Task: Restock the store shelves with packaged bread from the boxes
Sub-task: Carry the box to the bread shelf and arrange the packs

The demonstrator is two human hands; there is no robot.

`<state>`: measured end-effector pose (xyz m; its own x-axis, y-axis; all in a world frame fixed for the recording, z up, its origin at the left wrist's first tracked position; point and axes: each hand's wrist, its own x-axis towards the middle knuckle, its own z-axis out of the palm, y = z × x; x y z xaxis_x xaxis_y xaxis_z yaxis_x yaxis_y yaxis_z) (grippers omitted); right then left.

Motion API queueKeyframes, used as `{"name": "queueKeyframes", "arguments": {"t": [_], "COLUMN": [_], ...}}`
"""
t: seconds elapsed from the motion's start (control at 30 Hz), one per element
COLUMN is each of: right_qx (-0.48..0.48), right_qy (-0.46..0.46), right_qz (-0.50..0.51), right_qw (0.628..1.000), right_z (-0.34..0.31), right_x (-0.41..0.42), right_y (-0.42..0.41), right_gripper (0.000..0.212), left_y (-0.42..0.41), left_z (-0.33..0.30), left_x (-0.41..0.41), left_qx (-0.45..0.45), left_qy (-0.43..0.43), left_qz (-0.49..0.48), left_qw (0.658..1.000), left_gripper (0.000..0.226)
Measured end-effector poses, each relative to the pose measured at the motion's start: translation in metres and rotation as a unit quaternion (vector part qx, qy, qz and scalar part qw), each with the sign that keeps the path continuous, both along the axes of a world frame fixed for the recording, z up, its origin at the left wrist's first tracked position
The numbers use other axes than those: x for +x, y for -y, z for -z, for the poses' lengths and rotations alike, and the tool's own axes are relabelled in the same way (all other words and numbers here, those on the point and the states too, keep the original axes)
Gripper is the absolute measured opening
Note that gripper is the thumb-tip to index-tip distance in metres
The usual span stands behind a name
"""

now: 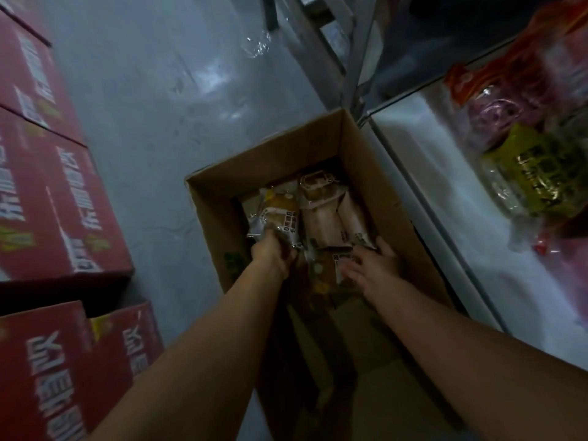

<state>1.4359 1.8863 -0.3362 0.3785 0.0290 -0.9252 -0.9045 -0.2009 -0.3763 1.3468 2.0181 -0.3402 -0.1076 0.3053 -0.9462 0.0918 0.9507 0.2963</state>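
Both forearms reach down from the near edge into the scene, and we're right over the cardboard box [359, 160] on the grey floor [165, 100], flaps open, sitting just left of the white shelf [423, 173]. Big picture first: red cartons [54, 198] are stacked along the left side, blurred print on them, contents unknown. On the right, the shelf carries only a few goods at its far end, an orange-red bag [521, 74] and a yellow packet [534, 173], with a long bare stretch of white board nearer us. So, as a judgement, the restocking is early or mid-way: plenty of room up there remains to fill.

Down in the box, several bread packs [327, 214] lie in the bottom layer, wrapped in clear film, well below the rim. That suggests a good part of this box is already emptied, though I can't say where it went.

Now the hands. Left hand [273, 253] has its fingers curled round the near end of one bread pack [276, 211], which is tilted up toward the left wall of the box. Right hand [372, 268] is lower right in the box, fingers spread and fairly straight, resting on or just over another pack [342, 265]; no closed grasp there yet. Next, I'd expect a lift out and across to the right.
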Motion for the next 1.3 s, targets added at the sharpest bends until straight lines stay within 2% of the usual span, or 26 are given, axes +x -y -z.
{"name": "queueKeyframes", "arguments": {"t": [0.07,0.13,0.17,0.23,0.27,0.33,0.4,0.5,0.63,0.77,0.87,0.97,1.13,1.2,1.3], "right_qx": [-0.012,-0.030,-0.041,-0.059,-0.068,-0.078,-0.072,-0.050,-0.010,0.031,0.050,0.069,0.082,0.084,0.079], "right_qy": [0.021,0.043,0.054,0.078,0.089,0.108,0.125,0.170,0.239,0.317,0.384,0.444,0.522,0.552,0.617], "right_qz": [0.066,0.104,0.104,0.094,0.087,0.072,0.047,-0.031,-0.110,-0.203,-0.250,-0.265,-0.281,-0.288,-0.296], "right_qw": [0.998,0.993,0.992,0.991,0.990,0.988,0.988,0.984,0.965,0.926,0.887,0.853,0.801,0.778,0.725], "right_z": [0.010,0.016,0.018,0.019,0.017,0.006,-0.014,-0.055,-0.121,-0.190,-0.247,-0.310,-0.402,-0.439,-0.494], "right_x": [-0.001,-0.004,-0.006,-0.010,-0.011,-0.014,-0.017,-0.025,-0.038,-0.048,-0.052,-0.056,-0.066,-0.068,-0.069], "right_y": [-0.004,-0.007,-0.008,-0.007,-0.006,-0.001,0.006,0.017,0.027,0.035,0.044,0.051,0.064,0.067,0.073], "right_gripper": [0.051,0.034,0.027,0.015,0.015,0.014,0.011,0.010,0.009,0.018,0.019,0.021,0.013,0.013,0.021], "left_y": [0.000,-0.001,-0.002,-0.002,-0.001,0.003,0.008,0.019,0.034,0.043,0.041,0.033,0.032,0.039,0.049], "left_z": [0.013,0.020,0.023,0.028,0.030,0.022,0.002,-0.034,-0.086,-0.166,-0.224,-0.276,-0.376,-0.420,-0.483], "left_x": [0.008,0.013,0.013,0.010,0.006,0.000,-0.006,-0.022,-0.050,-0.066,-0.075,-0.082,-0.084,-0.084,-0.082], "left_qx": [0.012,0.035,0.044,0.073,0.091,0.118,0.170,0.222,0.197,0.137,0.091,0.058,0.035,0.051,0.095], "left_qy": [-0.016,-0.032,-0.031,-0.023,-0.028,-0.054,-0.083,-0.053,0.014,0.119,0.208,0.266,0.327,0.366,0.395], "left_qz": [-0.031,-0.054,-0.051,-0.001,0.015,0.033,0.096,0.170,0.179,0.124,0.087,0.075,0.114,0.145,0.189], "left_qw": [0.999,0.997,0.997,0.997,0.995,0.991,0.977,0.959,0.964,0.976,0.970,0.959,0.938,0.918,0.894], "left_gripper": [0.043,0.030,0.027,0.035,0.034,0.015,0.014,0.011,0.020,0.022,0.020,0.030,0.047,0.051,0.055]}}
